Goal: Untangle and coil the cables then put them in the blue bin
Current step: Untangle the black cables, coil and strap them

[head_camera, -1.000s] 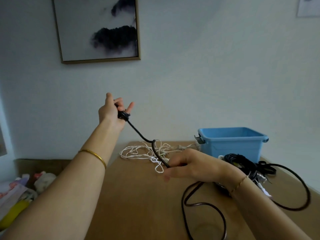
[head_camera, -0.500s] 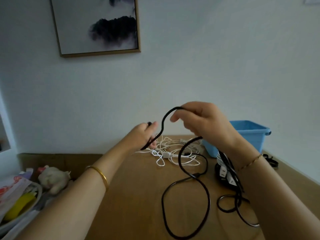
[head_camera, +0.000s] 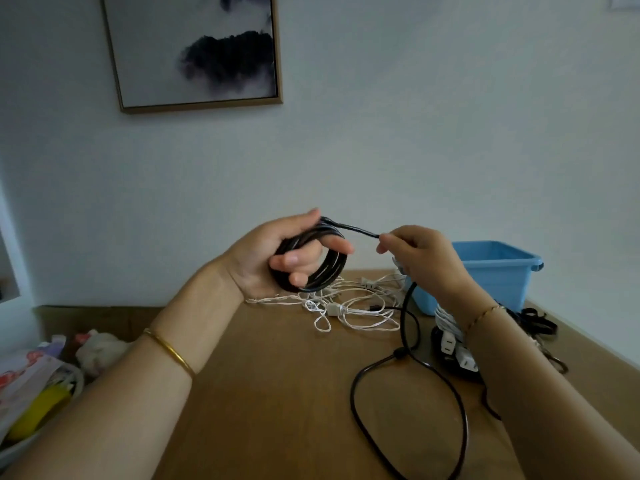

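The step in hand looked like coiling, partway through one lead. The left hand (head_camera: pixel 263 258) was raised at about eleven o'clock over the table (head_camera: pixel 277 393), its fingers curled through a coil (head_camera: pixel 329 271) of several turns of the black cable (head_camera: pixel 356 229), thumb up beside them. From the top of the coil a short taut stretch ran toward three o'clock to the right hand (head_camera: pixel 426 265), which pinched it between thumb and fingertips.

Below that pinch the cable dropped to the tabletop and lay in a large open loop at five o'clock, so a good length was not yet wound. The blue bin (head_camera: pixel 502 275) stood at two o'clock, near the back edge; what it held could not be seen. A tangle of thin white cord (head_camera: pixel 334 309) lay at twelve o'clock, and another heap of black leads and white plugs (head_camera: pixel 453 344) sat at three o'clock, partly hidden by the right forearm.

The next move probably called for the right hand to feed another turn over the left fingers, letting slack slide through without dragging the loop into the white cord.
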`<state>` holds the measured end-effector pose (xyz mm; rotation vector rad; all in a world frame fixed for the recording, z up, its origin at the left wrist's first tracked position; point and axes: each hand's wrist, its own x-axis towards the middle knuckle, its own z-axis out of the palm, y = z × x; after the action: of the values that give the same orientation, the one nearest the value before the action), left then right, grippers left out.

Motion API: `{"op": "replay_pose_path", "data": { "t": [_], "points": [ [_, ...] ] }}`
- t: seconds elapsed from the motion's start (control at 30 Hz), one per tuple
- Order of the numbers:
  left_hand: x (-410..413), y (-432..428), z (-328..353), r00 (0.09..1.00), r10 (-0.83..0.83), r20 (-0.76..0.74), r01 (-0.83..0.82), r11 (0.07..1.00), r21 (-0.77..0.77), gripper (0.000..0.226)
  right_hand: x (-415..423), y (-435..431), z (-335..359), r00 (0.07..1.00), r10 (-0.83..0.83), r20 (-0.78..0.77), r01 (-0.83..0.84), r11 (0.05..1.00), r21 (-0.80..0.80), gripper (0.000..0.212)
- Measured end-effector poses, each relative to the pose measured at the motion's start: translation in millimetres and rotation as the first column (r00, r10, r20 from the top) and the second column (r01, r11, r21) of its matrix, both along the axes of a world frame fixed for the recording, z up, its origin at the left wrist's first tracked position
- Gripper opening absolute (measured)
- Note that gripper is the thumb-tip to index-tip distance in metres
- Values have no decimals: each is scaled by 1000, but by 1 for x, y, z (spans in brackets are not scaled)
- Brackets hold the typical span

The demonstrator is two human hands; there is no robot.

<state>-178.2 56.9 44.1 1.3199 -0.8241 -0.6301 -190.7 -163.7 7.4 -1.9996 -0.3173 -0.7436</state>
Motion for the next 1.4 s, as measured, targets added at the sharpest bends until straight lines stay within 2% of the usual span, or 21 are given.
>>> {"op": "replay_pose_path", "data": {
  "t": [0.17, 0.27, 0.33, 0.43, 0.53, 0.67, 0.77, 0.8, 0.87, 0.9, 0.97, 1.03, 1.1, 1.2, 1.23, 1.3, 1.4],
  "points": [
    [2, -3, 8, 964, 146, -222, -186, 967, -173, 60, 2, 5, -19, 985, 100, -143, -110, 992, -63, 25],
    [4, -6, 8, 938, 155, -310, -251, 921, -297, 57, 2, 10, -28, 961, 120, -249, -163, 974, -161, 17],
    [7, -9, 10, 918, 138, -370, -295, 863, -409, 53, 0, 17, -33, 939, 117, -324, -205, 946, -251, 22],
    [15, -15, 9, 909, 170, -381, -359, 785, -505, 47, -6, 25, -37, 880, 171, -443, -316, 907, -278, 23],
    [28, -17, 7, 885, 249, -393, -442, 712, -545, 42, -17, 29, -33, 843, 226, -488, -395, 875, -279, 23],
    [40, -24, 0, 829, 405, -387, -560, 610, -561, 31, -31, 40, -22, 763, 345, -547, -510, 840, -182, 23],
    [41, -36, -10, 766, 612, -196, -612, 600, -515, 31, -35, 44, -16, 767, 346, -541, -508, 842, -182, 18],
    [40, -39, -13, 716, 694, -76, -634, 601, -487, 31, -37, 44, -14, 771, 359, -526, -503, 850, -157, 15],
    [39, -40, -21, 547, 799, 251, -695, 600, -397, 33, -40, 43, -11, 781, 380, -496, -491, 864, -110, 12],
    [38, -40, -24, 447, 782, 434, -721, 602, -343, 34, -42, 43, -10, 790, 380, -481, -478, 874, -94, 13],
    [35, -40, -28, 300, 608, 735, -757, 620, -204, 30, -42, 40, -7, 809, 388, -442, -445, 895, -29, 18],
    [30, -40, -29, 240, 358, 902, -803, 596, -23, 30, -40, 35, -5, 818, 409, -404, -410, 908, 88, 25],
    [24, -38, -25, 299, 190, 935, -813, 563, 146, 35, -36, 27, -5, 832, 410, -373, -370, 912, 177, 31],
    [11, -36, -18, 489, 67, 870, -720, 593, 359, 41, -30, 15, -5, 842, 423, -335, -334, 896, 292, 33],
    [8, -35, -17, 514, -2, 858, -697, 582, 419, 44, -27, 11, -4, 844, 423, -330, -319, 890, 326, 32],
    [5, -35, -14, 506, -105, 856, -694, 540, 476, 47, -20, 5, -5, 855, 398, -332, -277, 893, 355, 32],
    [5, -28, -7, 498, -79, 863, -700, 551, 454, 47, -7, 0, -10, 873, 361, -326, -239, 902, 359, 36]
  ]
}}
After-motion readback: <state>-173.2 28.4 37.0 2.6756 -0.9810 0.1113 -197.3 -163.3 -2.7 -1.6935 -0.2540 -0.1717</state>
